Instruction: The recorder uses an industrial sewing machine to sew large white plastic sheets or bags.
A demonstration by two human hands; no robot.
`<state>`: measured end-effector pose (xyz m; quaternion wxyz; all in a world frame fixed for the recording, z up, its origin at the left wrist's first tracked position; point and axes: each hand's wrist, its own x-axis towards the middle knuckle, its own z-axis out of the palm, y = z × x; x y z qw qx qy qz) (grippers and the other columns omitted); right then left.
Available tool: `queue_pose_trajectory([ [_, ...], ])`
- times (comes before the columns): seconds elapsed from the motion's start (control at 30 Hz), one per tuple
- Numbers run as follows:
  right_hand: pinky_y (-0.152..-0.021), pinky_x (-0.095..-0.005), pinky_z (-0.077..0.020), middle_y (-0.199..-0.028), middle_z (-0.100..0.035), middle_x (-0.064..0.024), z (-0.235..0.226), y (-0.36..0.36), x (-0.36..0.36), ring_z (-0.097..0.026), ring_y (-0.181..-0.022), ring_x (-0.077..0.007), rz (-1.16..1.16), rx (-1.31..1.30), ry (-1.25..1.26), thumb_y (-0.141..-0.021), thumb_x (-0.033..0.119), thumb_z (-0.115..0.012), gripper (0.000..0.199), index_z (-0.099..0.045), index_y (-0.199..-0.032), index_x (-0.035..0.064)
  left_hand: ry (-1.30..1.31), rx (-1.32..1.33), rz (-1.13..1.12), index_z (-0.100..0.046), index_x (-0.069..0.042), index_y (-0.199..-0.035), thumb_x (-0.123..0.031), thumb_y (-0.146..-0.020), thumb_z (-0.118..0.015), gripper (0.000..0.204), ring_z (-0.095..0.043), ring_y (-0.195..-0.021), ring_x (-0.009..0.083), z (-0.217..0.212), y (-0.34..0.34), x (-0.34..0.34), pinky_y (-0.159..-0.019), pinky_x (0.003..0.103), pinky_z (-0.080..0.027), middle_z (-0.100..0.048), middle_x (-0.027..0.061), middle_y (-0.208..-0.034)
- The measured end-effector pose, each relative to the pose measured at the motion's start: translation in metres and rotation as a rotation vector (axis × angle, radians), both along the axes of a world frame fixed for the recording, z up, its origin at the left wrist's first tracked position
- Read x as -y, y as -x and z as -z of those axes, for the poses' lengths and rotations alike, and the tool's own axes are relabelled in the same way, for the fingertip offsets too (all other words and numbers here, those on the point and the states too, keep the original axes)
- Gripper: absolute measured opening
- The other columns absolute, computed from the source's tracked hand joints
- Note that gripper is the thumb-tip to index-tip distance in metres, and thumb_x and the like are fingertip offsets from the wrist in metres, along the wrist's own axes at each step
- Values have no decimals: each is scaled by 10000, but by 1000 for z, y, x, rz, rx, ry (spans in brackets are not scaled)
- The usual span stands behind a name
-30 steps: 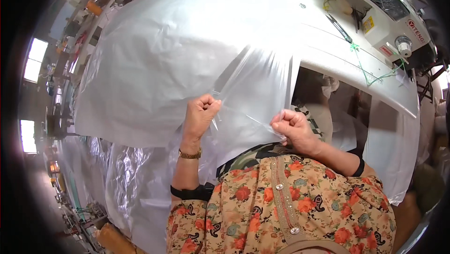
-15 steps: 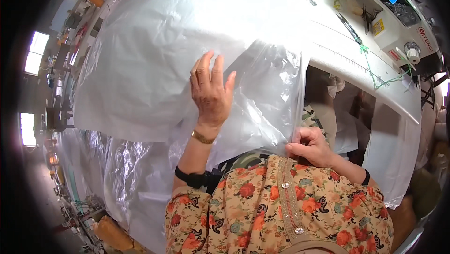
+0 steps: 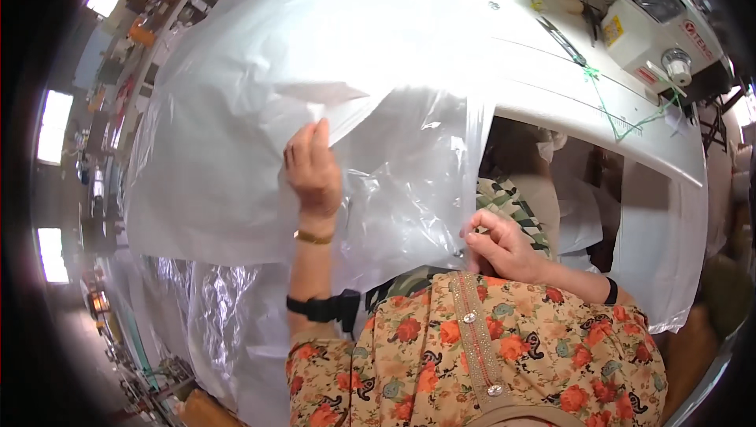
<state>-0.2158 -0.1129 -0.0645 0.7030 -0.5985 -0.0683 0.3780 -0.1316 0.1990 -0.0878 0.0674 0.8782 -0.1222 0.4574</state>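
Observation:
A large white woven-looking sheet (image 3: 213, 167) spreads across the table, with a shiny clear plastic sheet (image 3: 402, 183) at its right side. My left hand (image 3: 313, 175) has its fingers drawn together on a lifted fold of the white sheet. A dark-toned gap shows under that fold, just beyond the fingertips. Near my lap, my right hand (image 3: 504, 246) is curled, with thumb and forefinger pinched at the right edge of the clear plastic. A small dark spot lies by these fingertips, too small to name.
A white sewing machine (image 3: 646, 41) with a lit blue display stands at the far right. On its bed lie thread snips (image 3: 561, 39) and a loose green thread (image 3: 606, 108). More crumpled plastic (image 3: 213, 309) hangs at the near left. The white table's curved edge (image 3: 598, 143) runs along the right.
My left hand has moved left and down, going from spread fingers to a pinch that lifts a fold of the white sheet. My right hand has shifted slightly left with the plastic's edge.

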Motion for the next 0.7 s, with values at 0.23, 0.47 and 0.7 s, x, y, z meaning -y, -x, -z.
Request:
queue_pose_trajectory([
  [0.23,-516,-243,-445,-655,-615,-20,-19,-11,-12,-546,-561,-74,-116,280,98,-1039,186,-465,231,-569,-942,4,277,-649,263,-608,26,-864,21,-908,-609,44,-481,-581,165,-133,22,4,-546,301,-388,-555,45,-691],
  [0.47,-536,-243,-505,-722,-688,-61,-52,-17,-14,-628,-588,-84,-121,349,15,-1033,181,-500,229,-572,-912,1,1176,-1228,609,-590,-36,-815,-131,-995,-589,204,-377,-638,-1,-143,32,58,-546,188,-312,-455,-102,-704],
  [0.7,-552,-276,-514,-710,-688,-91,-36,-14,-16,-667,-591,-150,-199,329,-21,-1007,214,-550,230,-593,-929,2,1476,-1109,563,-565,-20,-1051,-101,-1000,-581,97,-519,-703,-9,-59,63,86,-573,155,-397,-619,-43,-814],
])
